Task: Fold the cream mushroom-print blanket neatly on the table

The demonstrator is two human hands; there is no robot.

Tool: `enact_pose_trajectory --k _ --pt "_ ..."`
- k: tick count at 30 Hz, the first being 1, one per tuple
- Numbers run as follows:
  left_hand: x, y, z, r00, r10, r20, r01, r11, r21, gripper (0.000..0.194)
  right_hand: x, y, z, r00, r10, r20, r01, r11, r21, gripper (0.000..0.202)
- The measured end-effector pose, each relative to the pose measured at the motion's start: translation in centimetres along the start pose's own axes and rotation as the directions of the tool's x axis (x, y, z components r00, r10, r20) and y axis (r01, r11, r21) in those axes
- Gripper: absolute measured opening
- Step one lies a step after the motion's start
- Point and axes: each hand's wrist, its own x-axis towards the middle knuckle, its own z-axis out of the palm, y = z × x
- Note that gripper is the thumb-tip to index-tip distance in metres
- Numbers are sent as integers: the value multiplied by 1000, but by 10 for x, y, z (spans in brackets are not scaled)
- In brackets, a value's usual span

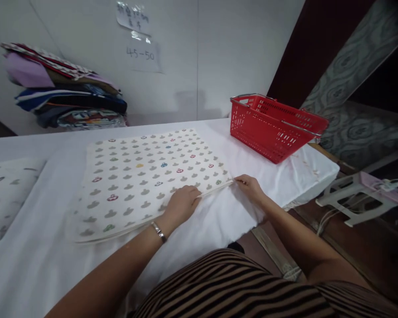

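A white cloth [149,172] printed with rows of grey shapes and a few coloured ones lies flat on the white-covered table, its front edge showing more than one layer. My left hand [182,204] rests at that front edge, fingers over the top and thumb low beside the rim, closed on the edge. Farther right, my right hand [250,186] pinches the cloth's near right corner between thumb and fingertips. A silver bracelet [158,231] sits on my left wrist.
A red plastic basket [268,128] with metal handles stands at the back right. Folded fabrics [69,95] are stacked at the back left. Another printed cloth [9,190] lies at the left. Beyond the table's right end is a plastic stool [361,194]. Paper signs [141,54] hang on the wall.
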Motion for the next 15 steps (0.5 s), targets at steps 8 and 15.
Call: enact_pose_trajectory --k 8,15 --pt "27 -2 26 998 -44 35 44 999 15 15 -1 -15 3 985 -170 -5 169 979 -112 22" --pt "30 2 21 992 -86 92 89 996 -25 21 19 -27 7 926 -330 185 364 910 -200 20"
